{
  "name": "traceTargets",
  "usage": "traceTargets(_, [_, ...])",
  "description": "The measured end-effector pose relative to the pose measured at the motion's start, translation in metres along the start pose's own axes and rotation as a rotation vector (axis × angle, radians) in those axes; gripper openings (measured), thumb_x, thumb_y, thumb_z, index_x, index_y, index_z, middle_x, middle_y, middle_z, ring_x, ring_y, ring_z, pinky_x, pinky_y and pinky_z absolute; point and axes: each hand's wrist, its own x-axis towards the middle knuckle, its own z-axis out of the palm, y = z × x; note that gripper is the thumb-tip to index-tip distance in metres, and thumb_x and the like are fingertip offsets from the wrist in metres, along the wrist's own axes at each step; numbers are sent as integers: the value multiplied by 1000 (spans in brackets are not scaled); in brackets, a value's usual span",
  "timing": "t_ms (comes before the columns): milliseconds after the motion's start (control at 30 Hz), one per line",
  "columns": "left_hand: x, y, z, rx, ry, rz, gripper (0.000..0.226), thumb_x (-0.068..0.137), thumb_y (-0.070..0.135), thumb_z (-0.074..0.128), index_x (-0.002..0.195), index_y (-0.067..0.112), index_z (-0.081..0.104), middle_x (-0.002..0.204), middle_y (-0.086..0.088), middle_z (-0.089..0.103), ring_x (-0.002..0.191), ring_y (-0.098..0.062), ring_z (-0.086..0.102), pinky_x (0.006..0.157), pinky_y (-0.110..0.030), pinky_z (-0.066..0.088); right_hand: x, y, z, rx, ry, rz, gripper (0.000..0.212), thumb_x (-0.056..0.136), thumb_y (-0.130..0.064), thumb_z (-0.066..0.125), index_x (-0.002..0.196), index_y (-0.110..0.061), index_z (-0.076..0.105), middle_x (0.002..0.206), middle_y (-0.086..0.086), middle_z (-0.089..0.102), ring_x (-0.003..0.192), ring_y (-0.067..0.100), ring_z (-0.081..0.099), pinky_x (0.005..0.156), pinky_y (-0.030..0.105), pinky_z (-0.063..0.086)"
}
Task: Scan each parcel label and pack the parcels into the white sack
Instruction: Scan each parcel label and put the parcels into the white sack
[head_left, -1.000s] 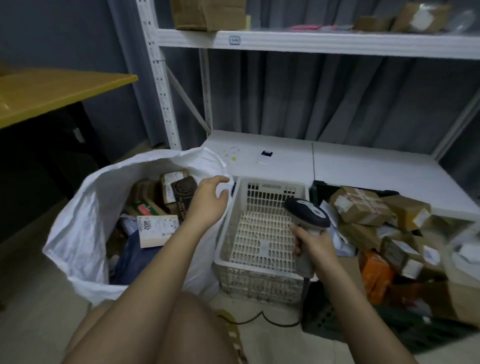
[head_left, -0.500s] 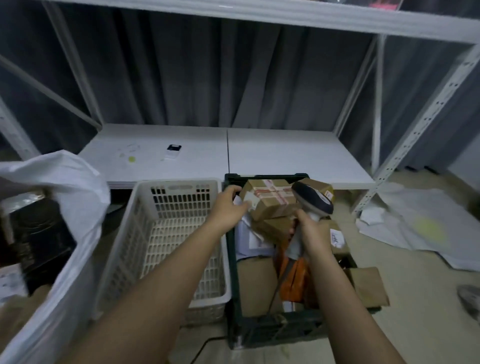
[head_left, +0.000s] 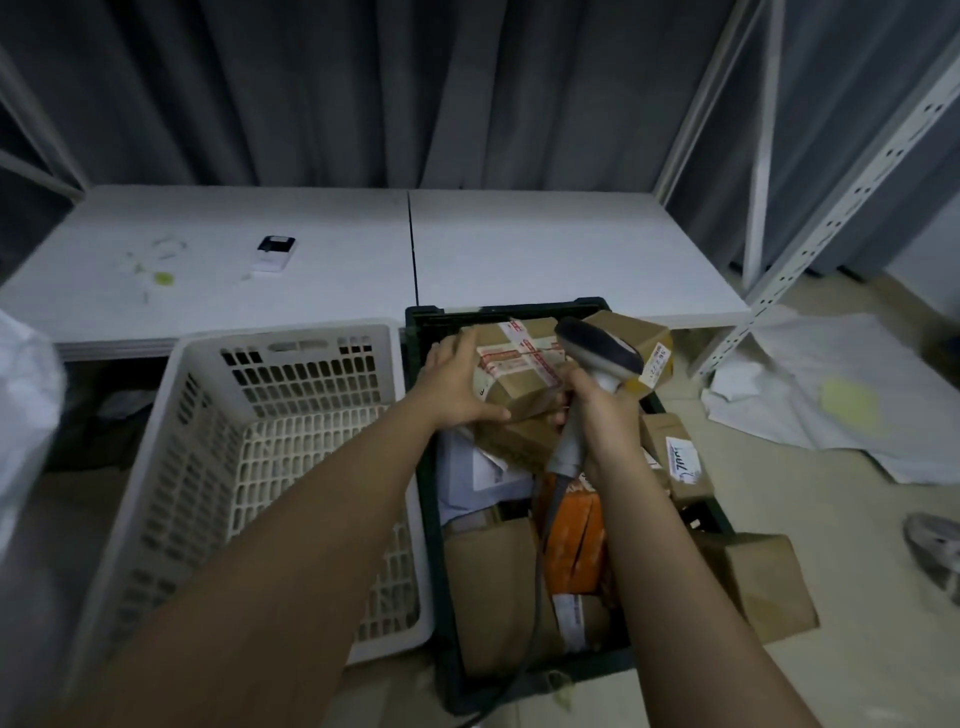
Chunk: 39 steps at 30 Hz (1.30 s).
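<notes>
The taped parcel (head_left: 519, 364), atop the pile in the dark crate's (head_left: 431, 332) far end, has now been reached: the left hand (head_left: 457, 384) is spread against it, while the scanner (head_left: 597, 358) is gripped in the right hand (head_left: 605, 415). Scanning appears imminent.

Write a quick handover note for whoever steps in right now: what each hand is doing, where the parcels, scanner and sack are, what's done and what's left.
Left hand: fingers spread on the red-taped brown parcel at the top of the pile, not lifted.
Right hand: grips the handheld scanner, head over that parcel; its cable hangs down.
Parcels: many remain in the dark crate, including an orange one.
White basket sits left of the crate.
White sack: only its edge shows at far left; contents out of view.
Left: scan this parcel, put it in the sack, repeat for the rest of the crate.
</notes>
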Motion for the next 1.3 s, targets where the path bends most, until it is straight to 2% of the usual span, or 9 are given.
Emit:
traceTargets(233, [-36, -2, -8, -281, 157, -150, 98, 59, 58, 71, 142, 32, 26, 138, -6, 36, 124, -27, 43, 102, -42, 42, -17, 8, -9, 56, 35, -10, 23, 85, -10, 68, 105, -4, 60, 66, 3, 60, 48, 12, 54, 51, 27, 47])
traceTargets(333, [-75, -7, -32, -494, 204, -213, 73, 84, 49, 62, 145, 25, 28, 130, 6, 42, 115, -17, 48, 90, -27, 40, -40, 11, -16, 75, 21, -15, 26, 85, -9, 69, 108, -6, 59, 76, 5, 62, 53, 10, 58, 55, 25, 49])
traceTargets(633, [-225, 11, -106, -526, 229, -308, 43, 97, 50, 35, 119, 18, 55, 100, -1, 56, 99, -24, 59, 83, -33, 44, -144, -20, 5, 65, 27, -119, 80, 81, -29, 77, 147, -15, 34, 143, 8, 47, 131, 26, 45, 112, 44, 35])
traceTargets(733, [-284, 21, -124, -473, 224, -344, 49, 95, 60, 26, 121, 28, 52, 111, -4, 60, 105, -26, 59, 86, -33, 45, -184, -34, 12, 63, -54, -140, 87, 79, -32, 79, 148, -13, 30, 137, 1, 47, 125, 20, 47, 107, 35, 37])
traceTargets(867, [-358, 26, -137, -517, 347, -277, 51, 94, 65, 16, 105, 38, 58, 95, 9, 69, 71, 2, 65, 58, -14, 46, -238, -39, 21, -24, -233, -155, 61, 81, -21, 78, 132, -7, 48, 122, 7, 60, 110, 24, 60, 90, 34, 50])
traceTargets(933, [-390, 25, -141, -503, 350, -242, 59, 94, 65, 13, 117, 32, 55, 99, 13, 65, 75, 9, 62, 61, -6, 44, -262, -38, 27, -78, -244, -165, 50, 82, -23, 77, 122, -7, 52, 108, 6, 63, 102, 25, 62, 89, 36, 52])
traceTargets(1033, [-425, 13, -148, -408, 394, -232, 96, 73, 87, 39, 149, 33, 21, 148, 4, 40, 133, -15, 42, 110, -33, 33, -288, -35, 39, -93, -262, -143, 37, 84, -26, 75, 109, -12, 52, 91, 0, 62, 82, 16, 64, 69, 30, 53])
traceTargets(1167, [-451, -3, -160, -444, 505, -137, 62, 77, 33, 77, 131, 25, 47, 118, 6, 65, 105, -6, 62, 98, -33, 49, -307, -29, 51, -180, -324, -144, 40, 83, -34, 74, 110, -9, 57, 93, 4, 66, 81, 19, 65, 71, 36, 56])
traceTargets(1300, [-466, -20, -173, -537, 624, -167, 49, 76, 34, 78, 120, 27, 56, 106, 10, 69, 97, -8, 66, 91, -31, 51, -316, -24, 61, -251, -356, -248, 50, 80, -35, 77, 119, -10, 60, 104, 7, 69, 92, 22, 66, 83, 42, 55])
